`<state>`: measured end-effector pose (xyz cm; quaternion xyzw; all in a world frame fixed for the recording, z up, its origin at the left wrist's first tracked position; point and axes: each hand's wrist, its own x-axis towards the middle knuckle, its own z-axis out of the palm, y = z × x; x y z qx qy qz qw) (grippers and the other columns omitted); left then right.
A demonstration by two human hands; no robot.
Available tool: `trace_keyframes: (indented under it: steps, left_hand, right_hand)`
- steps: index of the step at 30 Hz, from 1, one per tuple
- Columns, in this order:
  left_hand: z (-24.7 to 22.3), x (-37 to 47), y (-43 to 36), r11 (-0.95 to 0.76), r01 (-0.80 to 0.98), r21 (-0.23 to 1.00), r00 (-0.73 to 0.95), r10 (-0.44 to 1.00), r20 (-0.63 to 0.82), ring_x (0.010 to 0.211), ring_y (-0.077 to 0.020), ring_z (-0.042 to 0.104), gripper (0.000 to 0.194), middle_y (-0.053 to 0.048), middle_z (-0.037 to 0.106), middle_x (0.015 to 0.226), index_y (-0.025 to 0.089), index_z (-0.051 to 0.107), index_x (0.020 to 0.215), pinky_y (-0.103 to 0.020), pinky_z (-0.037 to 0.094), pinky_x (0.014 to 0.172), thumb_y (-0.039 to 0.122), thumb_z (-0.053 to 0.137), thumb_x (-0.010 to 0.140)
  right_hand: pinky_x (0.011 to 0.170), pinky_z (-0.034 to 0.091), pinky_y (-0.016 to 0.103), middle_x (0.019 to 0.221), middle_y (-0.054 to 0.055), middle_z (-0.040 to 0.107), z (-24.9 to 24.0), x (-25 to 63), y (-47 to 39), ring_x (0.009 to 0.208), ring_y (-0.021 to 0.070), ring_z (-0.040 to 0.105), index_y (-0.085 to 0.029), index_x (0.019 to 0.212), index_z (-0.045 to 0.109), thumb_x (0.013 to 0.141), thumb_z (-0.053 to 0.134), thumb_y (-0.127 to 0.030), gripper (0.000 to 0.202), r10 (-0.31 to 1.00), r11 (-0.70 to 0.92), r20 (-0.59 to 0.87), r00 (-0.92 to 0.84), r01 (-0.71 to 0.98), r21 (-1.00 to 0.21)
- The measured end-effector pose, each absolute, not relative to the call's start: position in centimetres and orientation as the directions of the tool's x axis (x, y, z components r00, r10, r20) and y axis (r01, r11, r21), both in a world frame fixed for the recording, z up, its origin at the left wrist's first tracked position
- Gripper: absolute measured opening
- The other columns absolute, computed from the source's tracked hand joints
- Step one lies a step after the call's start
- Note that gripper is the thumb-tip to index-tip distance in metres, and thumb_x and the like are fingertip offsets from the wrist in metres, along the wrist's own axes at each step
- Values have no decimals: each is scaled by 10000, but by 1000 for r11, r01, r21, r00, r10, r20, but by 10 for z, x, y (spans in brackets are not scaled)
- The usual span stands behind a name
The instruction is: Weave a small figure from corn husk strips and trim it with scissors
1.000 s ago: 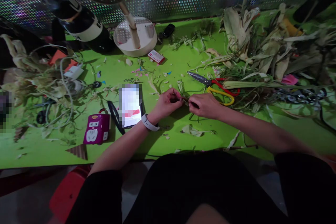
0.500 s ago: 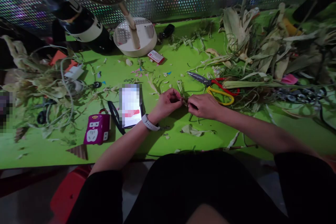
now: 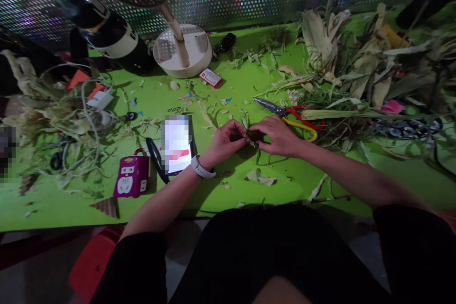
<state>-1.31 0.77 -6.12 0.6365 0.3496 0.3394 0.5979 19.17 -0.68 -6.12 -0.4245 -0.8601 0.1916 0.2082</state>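
My left hand [image 3: 228,142], with a pale wristband [image 3: 202,167], pinches a small greenish piece of dried plant husk [image 3: 245,122] between thumb and fingertips. Its upper end sticks up above the fingers; the lower part is mostly hidden. My right hand [image 3: 276,137] is just to the right, thumb and forefinger apart, with the forefinger's tip close to the piece. Whether it touches is unclear. Beyond the right hand lie scissors [image 3: 270,106] with one red and one yellow handle, their blades pointing left. A dry leaf [image 3: 261,177] lies on the green table nearer my body.
A phone [image 3: 177,145] and a purple socket block [image 3: 131,176] lie left of my hands. Behind stand a fan base [image 3: 194,64] and a large dark bottle [image 3: 121,42]. Dried corn husks [image 3: 318,40] are heaped at the right, with more dried plant matter [image 3: 32,104] at the left.
My right hand's fingers have spread from a closed pinch, its forefinger reaching left and up. The left hand keeps its pinch; more of the greenish piece shows above it.
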Motion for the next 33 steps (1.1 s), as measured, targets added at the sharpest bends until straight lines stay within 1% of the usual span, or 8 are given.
trace_keyframes:
  steps: [3, 7, 13, 17, 20, 22, 25, 33]
  left_hand:
    - [-58, -15, 5, -205, 167, 964, 499, 861, 96, 608, -70, 581, 138, 18, 609, 722, 167, 523, 824, -182, 461, 562, 139, 640, 758]
    - [-54, -19, 1, -428, 372, 823, 509, 836, 204, 618, -80, 597, 112, 15, 641, 736, 170, 566, 861, -187, 458, 567, 99, 588, 777]
    - [-55, -23, 0, -768, 506, 393, 658, 638, 400, 579, -104, 634, 69, -9, 699, 746, 165, 584, 881, -212, 470, 546, 146, 519, 868]
    - [-57, -22, -1, -879, 432, 201, 713, 469, 521, 676, -135, 682, 74, -35, 736, 810, 166, 579, 869, -248, 519, 612, 127, 518, 882]
    - [-60, -22, 0, -903, 384, 192, 696, 420, 583, 743, -153, 699, 86, -48, 749, 841, 172, 600, 926, -296, 552, 718, 125, 556, 869]
    - [-62, -22, 1, -898, 376, 227, 693, 435, 575, 687, -142, 688, 118, -42, 751, 841, 187, 612, 966, -321, 554, 749, 139, 558, 873]
    - [-64, -24, 2, -889, 376, 261, 707, 457, 540, 621, -132, 670, 139, -35, 755, 844, 206, 617, 985, -351, 549, 759, 150, 545, 880]
    - [-61, -22, 2, -865, 380, 327, 727, 498, 474, 659, -137, 685, 116, -13, 748, 808, 218, 608, 845, -403, 535, 837, 138, 530, 876]
  right_hand:
    - [797, 376, 370, 949, 100, 696, -61, 192, -7, 888, 239, 576, -155, 1069, 642, 778, 560, -216, 308, 809, 572, 212, -548, 652, -498]
    - [803, 375, 375, 953, 104, 701, -62, 193, -7, 889, 241, 580, -150, 1056, 641, 760, 554, -204, 313, 811, 576, 244, -531, 657, -486]
    - [805, 370, 380, 920, 77, 702, -61, 192, -8, 887, 244, 585, -172, 1037, 640, 689, 586, -193, 352, 812, 569, 229, -536, 643, -512]
    - [817, 379, 375, 859, 68, 713, -61, 191, -8, 852, 224, 602, -152, 1067, 631, 775, 561, -211, 306, 844, 527, 274, -462, 616, -585]
    - [784, 388, 355, 842, 75, 717, -64, 192, -5, 833, 209, 609, -151, 988, 676, 857, 515, -217, 218, 846, 520, 272, -459, 595, -613]
    - [772, 392, 346, 844, 75, 714, -66, 193, -2, 824, 202, 605, -160, 955, 700, 871, 520, -227, 210, 827, 535, 250, -504, 566, -627]
    - [781, 397, 347, 863, 76, 701, -68, 195, 3, 839, 200, 594, -168, 973, 716, 864, 553, -237, 209, 817, 521, 202, -540, 541, -661]
    - [820, 393, 349, 855, 39, 658, -64, 193, 6, 848, 181, 569, -203, 919, 740, 789, 650, -239, 162, 871, 387, 99, -481, 548, -742]
